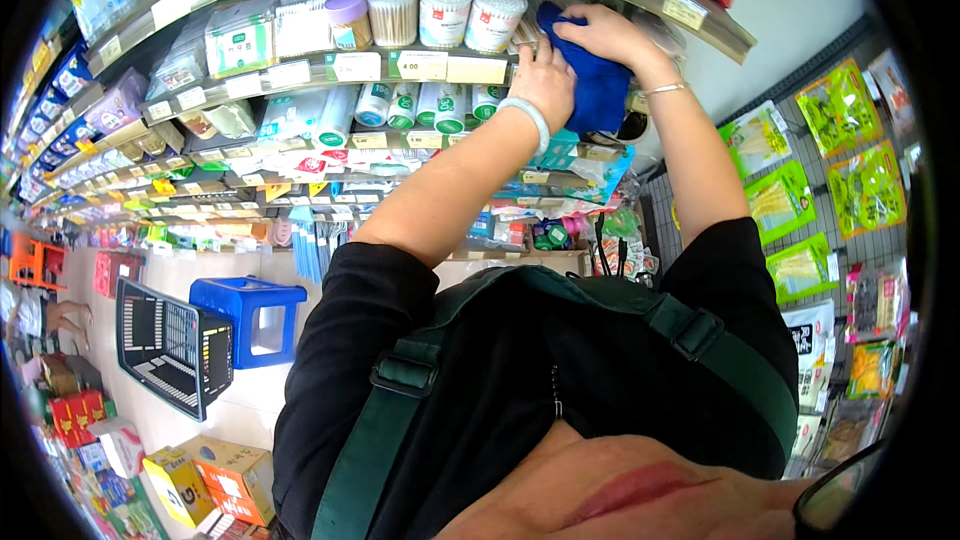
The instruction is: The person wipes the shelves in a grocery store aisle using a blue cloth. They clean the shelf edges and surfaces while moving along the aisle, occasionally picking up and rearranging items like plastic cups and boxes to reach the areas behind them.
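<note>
One blue cloth, two hands at the shelf

One blue cloth (pixel 600 90) hangs at the right end of the shelf (pixel 312 72), its lower part in front of the edge. The right hand (pixel 607 37) is partly closed, with fingers and thumb bent onto the cloth's top. The left hand (pixel 545 90), fingers loosely spread, is just beside it; whether it grips anything I cannot tell. Left of the hands stand three white-lidded tubs (pixel 445 15) and one purple-lidded jar (pixel 348 20). Below are one blue stool (pixel 240 292) and one black basket (pixel 217 360)
</note>
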{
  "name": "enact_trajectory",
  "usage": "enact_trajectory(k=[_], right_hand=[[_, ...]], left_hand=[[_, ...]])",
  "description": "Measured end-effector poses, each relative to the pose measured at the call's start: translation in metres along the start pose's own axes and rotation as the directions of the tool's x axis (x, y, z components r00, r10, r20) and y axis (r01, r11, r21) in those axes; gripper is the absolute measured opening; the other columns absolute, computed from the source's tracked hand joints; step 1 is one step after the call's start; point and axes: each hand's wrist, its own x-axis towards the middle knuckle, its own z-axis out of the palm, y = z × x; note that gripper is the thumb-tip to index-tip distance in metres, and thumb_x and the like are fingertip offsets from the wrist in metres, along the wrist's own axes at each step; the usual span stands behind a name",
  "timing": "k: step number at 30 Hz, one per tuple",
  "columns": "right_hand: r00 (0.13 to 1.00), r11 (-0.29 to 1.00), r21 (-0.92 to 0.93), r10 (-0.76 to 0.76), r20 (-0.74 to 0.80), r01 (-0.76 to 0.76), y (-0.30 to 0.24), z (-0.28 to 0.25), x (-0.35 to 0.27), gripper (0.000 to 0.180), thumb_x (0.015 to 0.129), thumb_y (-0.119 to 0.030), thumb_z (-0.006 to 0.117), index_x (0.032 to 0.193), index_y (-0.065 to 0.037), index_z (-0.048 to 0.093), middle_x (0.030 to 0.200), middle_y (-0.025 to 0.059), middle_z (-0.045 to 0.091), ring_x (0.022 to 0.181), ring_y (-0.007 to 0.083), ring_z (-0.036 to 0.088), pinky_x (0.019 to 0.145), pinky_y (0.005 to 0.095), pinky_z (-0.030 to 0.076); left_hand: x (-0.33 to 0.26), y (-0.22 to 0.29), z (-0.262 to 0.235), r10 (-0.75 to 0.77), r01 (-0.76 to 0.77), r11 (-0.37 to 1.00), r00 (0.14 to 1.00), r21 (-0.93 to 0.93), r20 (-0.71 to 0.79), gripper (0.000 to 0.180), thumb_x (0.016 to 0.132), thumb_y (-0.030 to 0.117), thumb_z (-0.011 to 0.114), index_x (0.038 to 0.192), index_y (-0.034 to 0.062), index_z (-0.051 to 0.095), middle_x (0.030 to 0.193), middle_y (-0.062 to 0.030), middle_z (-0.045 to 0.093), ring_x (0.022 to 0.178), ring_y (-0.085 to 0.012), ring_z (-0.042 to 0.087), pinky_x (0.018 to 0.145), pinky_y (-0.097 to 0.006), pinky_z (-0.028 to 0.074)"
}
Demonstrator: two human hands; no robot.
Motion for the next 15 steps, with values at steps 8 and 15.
enact_trajectory(k=[8,15], right_hand=[[0.998,-0.174,0.984,0.052,0.043,-0.034,0.085,0.019,-0.118,0.027,0.084,-0.023,0.044,0.100,-0.003,0.054,0.088,0.0079,0.060,0.074,0.0173,0.057,0.065,0.0280,0.049],[0.963,-0.032,0.999,0.269,0.017,-0.009,0.153,0.038,-0.195,0.031,0.084,-0.015,0.041,0.113,-0.003,0.047,0.104,0.0112,0.055,0.093,0.0187,0.054,0.079,0.0288,0.045]], left_hand=[[0.000,0.003,0.017,-0.020,0.019,0.998,1.000,-0.068,-0.004,0.048,0.074,0.026,0.050,0.117,0.0067,0.041,0.125,-0.0110,0.040,0.116,-0.0273,0.036,0.091,-0.045,0.027],[-0.016,0.008,-0.009,0.086,-0.134,0.971,0.968,-0.199,-0.234,0.047,0.071,0.013,0.052,0.116,0.0071,0.043,0.119,-0.0128,0.043,0.117,-0.0313,0.032,0.097,-0.046,0.021]])
